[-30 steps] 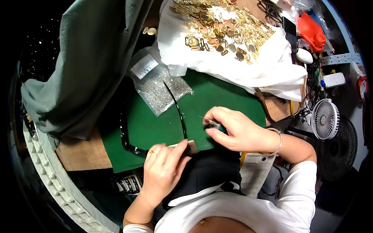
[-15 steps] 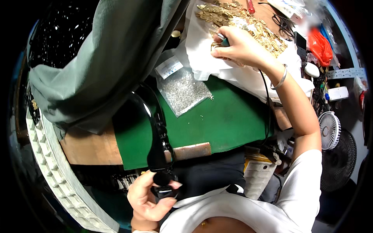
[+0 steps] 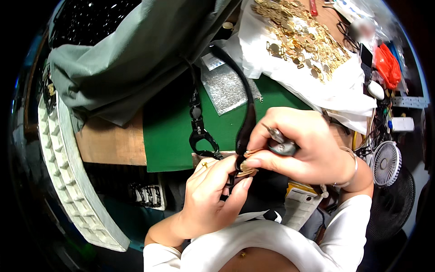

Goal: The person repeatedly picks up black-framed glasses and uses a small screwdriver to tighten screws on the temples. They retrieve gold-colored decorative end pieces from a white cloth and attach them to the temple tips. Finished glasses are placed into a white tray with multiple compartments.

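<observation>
Near the front edge of the green mat, my left hand (image 3: 208, 197) is closed on the end of a glossy black strap (image 3: 247, 122), whose length arches up over the mat. A black ring-shaped clasp (image 3: 204, 141) on a black band hangs beside it, touching the mat. My right hand (image 3: 306, 147) meets the left, pinching a gold-coloured metal piece (image 3: 245, 169) between thumb and finger against the strap end. Tucked in the same palm is a small hand tool (image 3: 283, 148) with a metal tip and dark grey-green handle. Fingers hide where piece and strap meet.
Gold metal pieces (image 3: 312, 38) lie heaped on white plastic sheeting (image 3: 276, 65) at the far right. A clear bag (image 3: 226, 93) of tiny silver bits rests on the green mat (image 3: 167, 136). Grey-green cloth (image 3: 108, 68) covers the left; a white fan (image 3: 386, 163) stands right.
My right hand has come from the gold heap down to my left hand, bringing a gold piece and the tool. My left hand has moved up and right with the strap.
</observation>
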The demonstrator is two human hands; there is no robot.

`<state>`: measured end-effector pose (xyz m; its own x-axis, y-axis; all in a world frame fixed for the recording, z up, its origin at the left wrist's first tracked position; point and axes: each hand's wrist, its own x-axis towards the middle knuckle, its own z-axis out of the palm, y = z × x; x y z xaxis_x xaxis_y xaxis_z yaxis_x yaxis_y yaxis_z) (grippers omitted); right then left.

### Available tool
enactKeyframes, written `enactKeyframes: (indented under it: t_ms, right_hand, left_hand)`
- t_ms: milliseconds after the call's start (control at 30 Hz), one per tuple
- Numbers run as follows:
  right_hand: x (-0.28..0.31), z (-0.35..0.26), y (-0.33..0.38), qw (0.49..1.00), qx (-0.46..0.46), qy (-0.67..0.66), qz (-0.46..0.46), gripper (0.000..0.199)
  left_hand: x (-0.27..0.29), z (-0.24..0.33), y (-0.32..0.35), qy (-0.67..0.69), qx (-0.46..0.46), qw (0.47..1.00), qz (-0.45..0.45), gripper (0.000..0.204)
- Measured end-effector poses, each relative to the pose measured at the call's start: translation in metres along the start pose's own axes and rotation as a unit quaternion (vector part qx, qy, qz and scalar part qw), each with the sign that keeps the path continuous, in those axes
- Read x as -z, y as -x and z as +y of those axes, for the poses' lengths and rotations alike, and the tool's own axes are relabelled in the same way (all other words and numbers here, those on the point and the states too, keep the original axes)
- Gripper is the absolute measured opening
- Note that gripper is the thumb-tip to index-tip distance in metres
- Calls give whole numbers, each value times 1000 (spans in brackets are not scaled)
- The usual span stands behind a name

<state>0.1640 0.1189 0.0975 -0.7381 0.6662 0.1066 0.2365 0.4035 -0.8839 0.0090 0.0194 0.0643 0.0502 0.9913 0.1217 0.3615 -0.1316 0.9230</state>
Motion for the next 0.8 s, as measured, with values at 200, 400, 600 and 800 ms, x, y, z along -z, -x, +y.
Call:
enactKeyframes:
  t_ms: [200, 400, 600, 800]
  right_hand:
    - [-8, 4, 5, 998, 45, -32, 24, 18]
    - [-12, 7, 8, 974, -92, -195, 66, 41]
    - [-21, 7, 6, 984, -36, -159, 68, 27]
    - [-12, 22, -3, 960, -144, -239, -14, 32]
  left_hand:
    - [-3, -1, -2, -29, -34, 999, 31, 25]
    - [-7, 3, -4, -21, -36, 997, 69, 13]
    - [-7, -5, -2, -48, -62, 994, 78, 16]
    - [20, -19, 9, -23, -59, 997, 55, 15]
